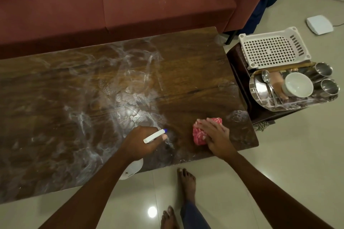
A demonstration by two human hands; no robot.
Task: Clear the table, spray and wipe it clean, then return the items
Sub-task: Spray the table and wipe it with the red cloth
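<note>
The dark wooden table [186, 65] fills the middle of the view, streaked with white wet smears. My left hand [143, 141] grips a white spray bottle [154, 135] by its head, the blue nozzle pointing right over the near edge; the bottle's body shows below my wrist. My right hand [214, 135] presses flat on a crumpled red-and-white cloth [200, 134] near the table's near right corner. On a side stand to the right sits a steel tray [258, 89] with a white bowl [297, 84], a spoon [266, 78] and two steel cups [323, 69].
A maroon sofa [111, 2] runs along the table's far side. A white perforated basket [273, 48] rests on the side stand behind the tray. A white flat box [319, 24] with a cable lies on the tiled floor. My bare feet [186, 182] stand at the near edge.
</note>
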